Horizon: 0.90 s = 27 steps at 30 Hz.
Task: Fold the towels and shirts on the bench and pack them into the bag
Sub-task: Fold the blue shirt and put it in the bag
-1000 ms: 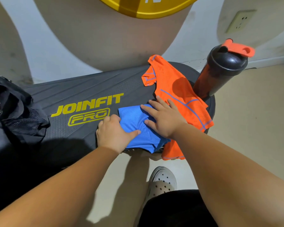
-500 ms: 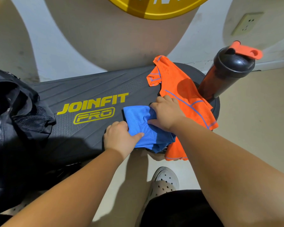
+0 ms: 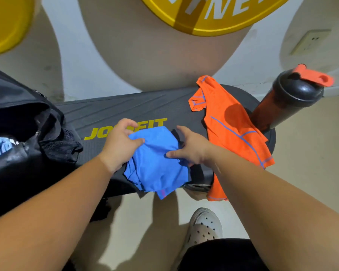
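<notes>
Held a folded blue cloth (image 3: 155, 165) in both hands at the near edge of the bench (image 3: 125, 108), around the bench's middle, partly covering the yellow lettering (image 3: 98, 133) printed there. Gripped its left side with the left hand (image 3: 118, 142), thumb laid on top and fingers curled round the fabric's edge. Gripped its right side with the right hand (image 3: 192, 148), thumb pressed flat on top and fingers curled close over the far corner. Let the cloth's lower part hang past the bench's near edge; could not tell whether the rest lay on the bench or was lifted clear of it.

Had an orange shirt (image 3: 233, 130) with blue seams spread unfolded across the bench's right end, draped over its near edge, just beside the right hand and apart from the blue cloth. Had a black shaker bottle (image 3: 288, 102) with an orange flip cap at the bench's far right end, its base hidden behind the orange shirt. Had a black bag (image 3: 18, 114) open at the bench's left end, with something pale blue showing inside. Stood with a pale perforated clog (image 3: 204, 227) on the floor, below the bench's near edge.
</notes>
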### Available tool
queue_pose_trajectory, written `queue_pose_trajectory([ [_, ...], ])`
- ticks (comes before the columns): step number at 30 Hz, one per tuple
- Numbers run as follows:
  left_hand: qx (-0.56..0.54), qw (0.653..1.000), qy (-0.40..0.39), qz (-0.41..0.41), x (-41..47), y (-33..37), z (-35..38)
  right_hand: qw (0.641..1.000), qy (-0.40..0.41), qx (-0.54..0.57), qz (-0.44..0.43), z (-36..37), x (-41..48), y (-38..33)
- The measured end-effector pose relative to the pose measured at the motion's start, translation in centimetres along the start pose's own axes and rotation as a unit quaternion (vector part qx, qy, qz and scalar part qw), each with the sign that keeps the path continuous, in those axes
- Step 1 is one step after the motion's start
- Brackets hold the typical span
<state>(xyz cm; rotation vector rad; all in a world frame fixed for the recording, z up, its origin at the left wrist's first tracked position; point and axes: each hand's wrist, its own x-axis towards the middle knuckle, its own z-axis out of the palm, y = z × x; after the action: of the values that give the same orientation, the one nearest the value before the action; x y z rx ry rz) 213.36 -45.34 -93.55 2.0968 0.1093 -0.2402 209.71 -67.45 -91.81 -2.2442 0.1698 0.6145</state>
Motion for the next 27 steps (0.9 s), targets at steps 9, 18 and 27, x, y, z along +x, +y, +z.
queue_pose_trajectory([
  [9,0.327,0.931,-0.124,0.099,2.4,-1.5,-2.1,0.961,0.045,-0.25,-0.11,0.5,3.2,-1.4],
  [18,0.345,0.916,-0.167,0.116,3.4,-0.9,-1.8,0.932,-0.024,-0.334,-0.135,0.8,6.1,-3.3],
  [27,0.318,0.931,-0.048,0.173,5.2,1.0,-1.9,0.939,0.133,-0.267,-0.171,-1.0,6.4,-4.2],
])
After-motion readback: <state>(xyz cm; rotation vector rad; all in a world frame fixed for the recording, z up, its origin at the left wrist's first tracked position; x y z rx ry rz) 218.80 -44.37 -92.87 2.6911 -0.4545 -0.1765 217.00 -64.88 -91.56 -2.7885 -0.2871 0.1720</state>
